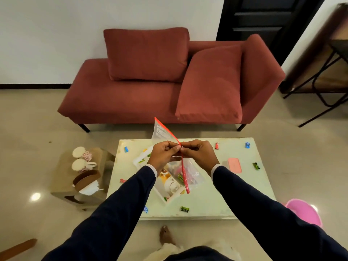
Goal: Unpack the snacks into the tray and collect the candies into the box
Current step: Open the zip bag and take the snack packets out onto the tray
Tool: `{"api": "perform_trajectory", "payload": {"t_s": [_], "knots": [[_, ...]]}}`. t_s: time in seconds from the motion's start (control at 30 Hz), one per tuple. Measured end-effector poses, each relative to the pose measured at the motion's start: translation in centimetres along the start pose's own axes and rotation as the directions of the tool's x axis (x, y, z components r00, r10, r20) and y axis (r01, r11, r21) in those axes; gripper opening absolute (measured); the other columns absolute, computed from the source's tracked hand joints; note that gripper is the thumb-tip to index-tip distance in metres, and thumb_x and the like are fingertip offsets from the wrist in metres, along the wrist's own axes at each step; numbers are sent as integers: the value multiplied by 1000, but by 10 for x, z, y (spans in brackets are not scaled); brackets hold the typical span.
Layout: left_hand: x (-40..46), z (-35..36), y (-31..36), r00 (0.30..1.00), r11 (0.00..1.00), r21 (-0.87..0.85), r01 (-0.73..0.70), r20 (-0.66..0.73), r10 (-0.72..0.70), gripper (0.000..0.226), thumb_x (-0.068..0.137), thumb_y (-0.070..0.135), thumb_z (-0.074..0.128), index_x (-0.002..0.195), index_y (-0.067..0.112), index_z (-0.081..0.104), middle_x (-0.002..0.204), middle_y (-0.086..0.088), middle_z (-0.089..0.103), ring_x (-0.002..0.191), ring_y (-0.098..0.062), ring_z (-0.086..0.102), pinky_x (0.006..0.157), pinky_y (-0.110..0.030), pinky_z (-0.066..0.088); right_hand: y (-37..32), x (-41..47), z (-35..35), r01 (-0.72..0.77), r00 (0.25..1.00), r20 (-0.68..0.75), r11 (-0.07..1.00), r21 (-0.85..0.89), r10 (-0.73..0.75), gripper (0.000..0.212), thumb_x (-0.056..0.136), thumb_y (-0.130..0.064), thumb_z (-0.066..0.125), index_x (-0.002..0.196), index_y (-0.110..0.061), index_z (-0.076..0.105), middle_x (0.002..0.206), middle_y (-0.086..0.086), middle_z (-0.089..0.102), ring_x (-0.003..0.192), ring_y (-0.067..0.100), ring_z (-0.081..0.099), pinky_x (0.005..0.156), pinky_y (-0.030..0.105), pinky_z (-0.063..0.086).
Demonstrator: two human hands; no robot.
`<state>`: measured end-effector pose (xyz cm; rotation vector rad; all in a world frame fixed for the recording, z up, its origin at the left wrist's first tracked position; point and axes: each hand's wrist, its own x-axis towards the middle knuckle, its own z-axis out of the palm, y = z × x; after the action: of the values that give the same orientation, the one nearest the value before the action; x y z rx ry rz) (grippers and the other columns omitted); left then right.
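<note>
A clear zip bag (pixel 190 174) with a red seal strip hangs over the low white table, snacks showing inside its lower part. My left hand (pixel 163 153) and my right hand (pixel 197 152) both pinch the red strip near its middle, fingertips nearly touching. Under the bag lies a white tray (pixel 170 185) with a printed pattern. A pink box (pixel 234 165) sits to the right of my right hand. Wrapped candies lie scattered on the table: a blue candy (pixel 126 149), a red candy (pixel 217 146), another blue candy (pixel 247 145), a green candy (pixel 256 165), a second green candy (pixel 185 209).
A small side table (pixel 64 183) at the left holds two patterned mugs (pixel 82 159) and a brown holder. A red sofa (pixel 169 81) stands beyond the white table (pixel 216 200). A pink round object (pixel 303 211) lies on the floor at right. My bare foot (pixel 166 235) is near the table's front edge.
</note>
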<state>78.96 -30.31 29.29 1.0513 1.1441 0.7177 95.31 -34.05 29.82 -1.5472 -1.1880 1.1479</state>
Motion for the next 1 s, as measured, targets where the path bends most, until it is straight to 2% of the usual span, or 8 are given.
{"api": "perform_trajectory", "payload": {"t_s": [0.1,0.17,0.27,0.43,0.63,0.77,0.9,1.0], "knots": [[7,-12,5,1000,1000,-15,-21,-5,21,18,98,4,62,110,-10,67,102,-25,75,91,-34,77,75,-35,63,-5,12,9,34,999,9,998,-53,-34,20,90,-9,74,109,-13,80,96,5,78,87,20,77,82,32,64],[7,-15,6,1000,1000,-14,-27,-14,26,17,99,3,61,109,-10,66,101,-25,75,90,-35,77,74,-35,63,-6,17,11,57,998,23,994,-98,-55,19,91,-12,75,109,-14,81,90,-2,74,84,17,75,77,25,63],[7,-14,6,999,999,-12,-32,-36,32,14,99,3,61,107,-8,66,96,-21,76,86,-31,78,70,-31,62,-8,24,10,106,994,62,973,-206,-95,18,92,-19,74,108,-20,81,86,-12,69,82,8,68,71,15,55],[3,-1,6,993,999,-15,-41,-108,39,17,100,4,59,109,-10,64,101,-24,75,87,-31,78,72,-32,63,-9,35,-5,148,979,175,958,-248,-106,18,93,-20,71,108,-19,81,86,-8,68,85,11,65,74,22,54],[3,23,9,986,998,-46,-42,-161,34,17,101,7,59,110,-6,65,99,-21,76,88,-31,78,73,-34,63,-8,40,-26,122,972,219,975,-185,-80,18,94,-20,72,109,-17,81,87,-8,70,82,9,67,67,11,50],[4,34,12,983,995,-94,-32,-186,14,17,101,6,58,110,-7,65,97,-21,77,88,-30,78,70,-32,63,-10,43,-35,139,964,247,976,-166,-95,19,94,-19,71,110,-17,80,89,-7,70,84,10,66,67,11,51],[10,40,16,969,998,-61,-8,-248,-7,18,101,4,56,108,-10,65,92,-20,76,79,-24,78,63,-27,61,-12,45,-38,188,950,283,964,-189,-130,21,93,-18,72,113,-17,80,91,-6,68,85,10,64,72,15,50],[15,41,18,961,999,-43,-4,-275,-8,17,101,5,55,106,-9,65,90,-19,76,78,-24,78,63,-28,61,-14,47,-38,240,942,285,948,-211,-175,22,92,-19,73,113,-18,80,88,-10,66,82,6,63,68,9,48]]}}
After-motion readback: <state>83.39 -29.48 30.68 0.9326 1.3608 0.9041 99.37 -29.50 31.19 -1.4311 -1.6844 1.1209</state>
